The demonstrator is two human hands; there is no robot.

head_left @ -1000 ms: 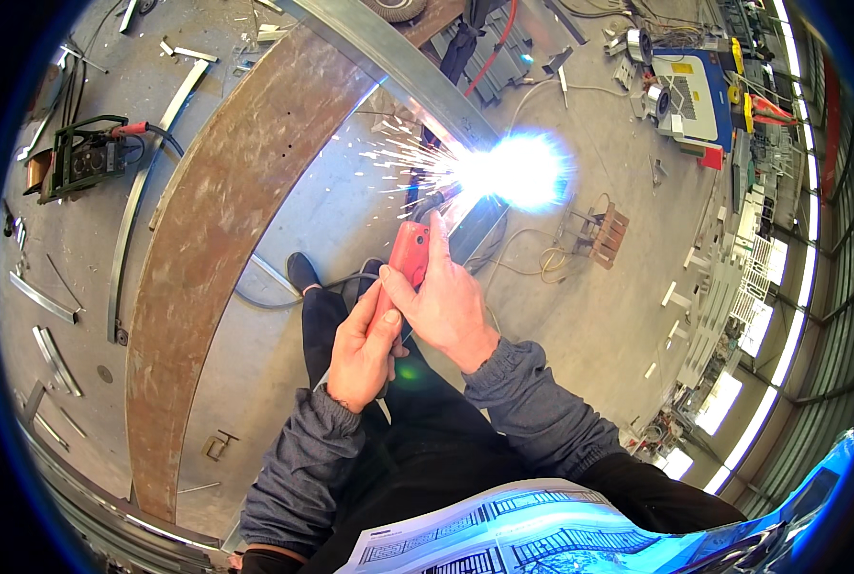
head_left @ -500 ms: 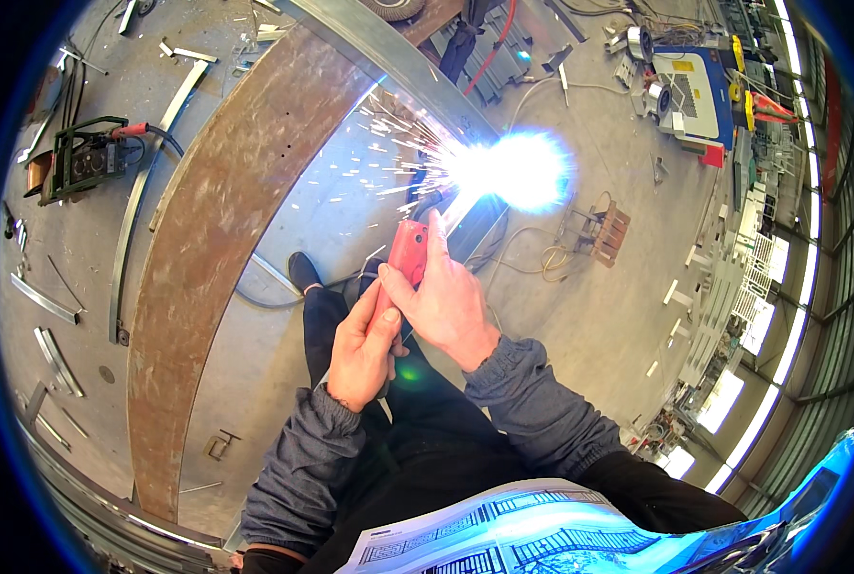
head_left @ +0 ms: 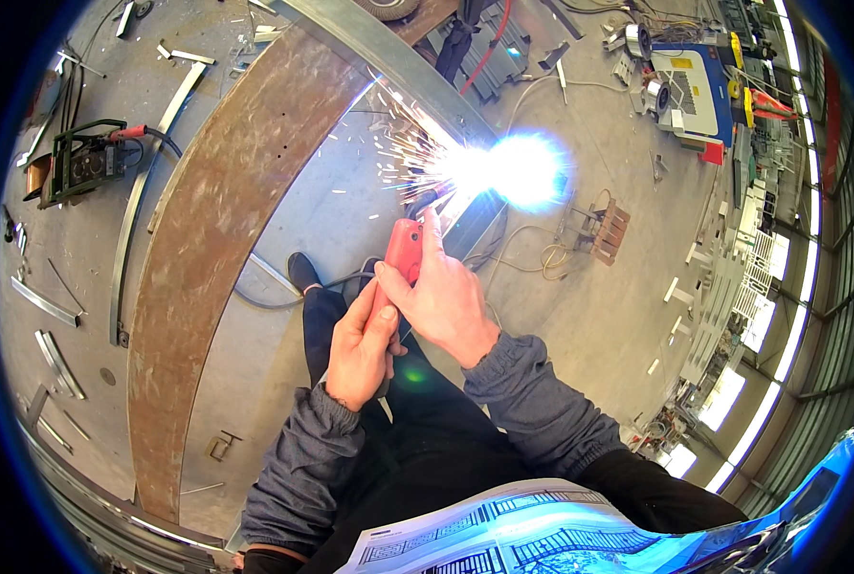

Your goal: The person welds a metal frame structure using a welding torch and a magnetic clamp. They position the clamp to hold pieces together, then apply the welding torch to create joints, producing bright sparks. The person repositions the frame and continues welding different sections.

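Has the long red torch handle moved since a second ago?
No: the red torch handle shows no clear shift either way against the rust-brown steel plate.

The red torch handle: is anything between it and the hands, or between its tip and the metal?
Nothing visible between: the left hand and right hand both grip the red torch handle directly. Bright glare hides the tip, so I can't tell there.
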